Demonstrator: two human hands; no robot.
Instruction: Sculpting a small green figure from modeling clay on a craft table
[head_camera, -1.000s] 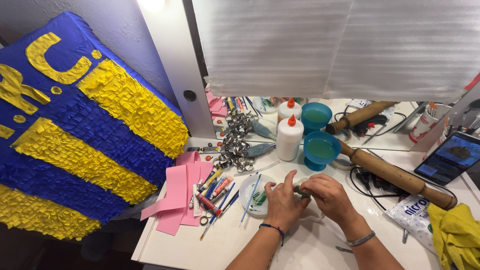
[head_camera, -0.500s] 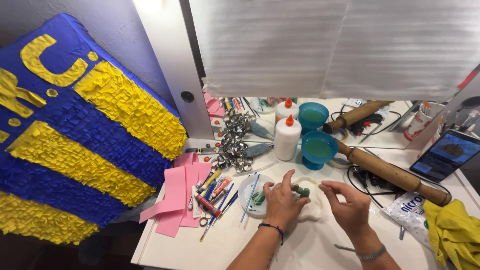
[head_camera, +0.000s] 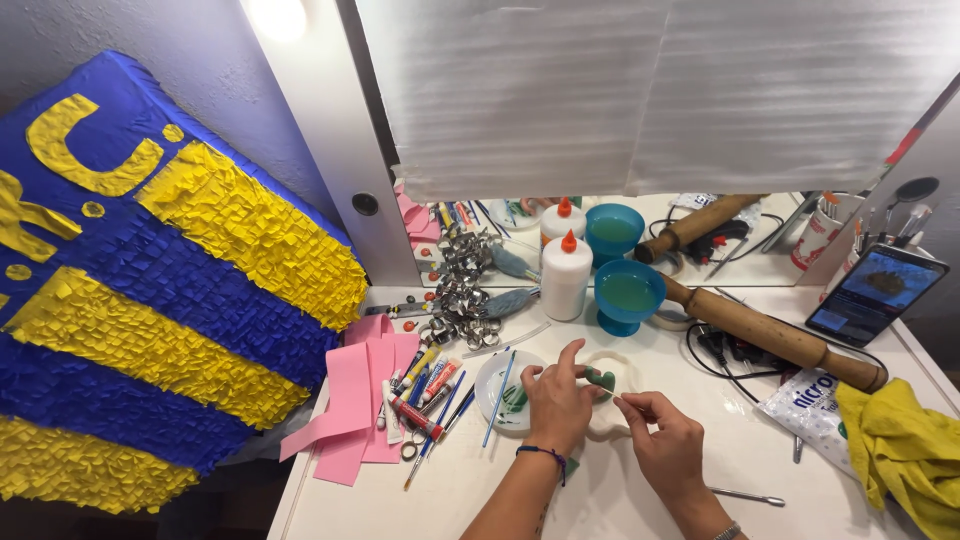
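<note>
Small green clay piece (head_camera: 601, 380) on white dough-like ring (head_camera: 612, 398), centre frame on white counter (head_camera: 620, 500). Left hand (head_camera: 556, 405) pinches it from left; right hand (head_camera: 668, 450), lower right, pinched narrow, contents unclear.

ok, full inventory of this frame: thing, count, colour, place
piñata: 1, blue and yellow, left
pink paper: several sheets, table's left edge
paint tubes and brushes: a pile, mixed colours, beside the paper
glue bottle: 1, white with orange cap, by the mirror
cup: 1, blue, right of the bottle
rolling pin: 1, wooden, right
phone: 1, propped, far right
cloth: 1, yellow, right edge
green piece: 1, at the fingertips
left hand: touching the green piece
right hand: beside it, fingers pinched
</note>
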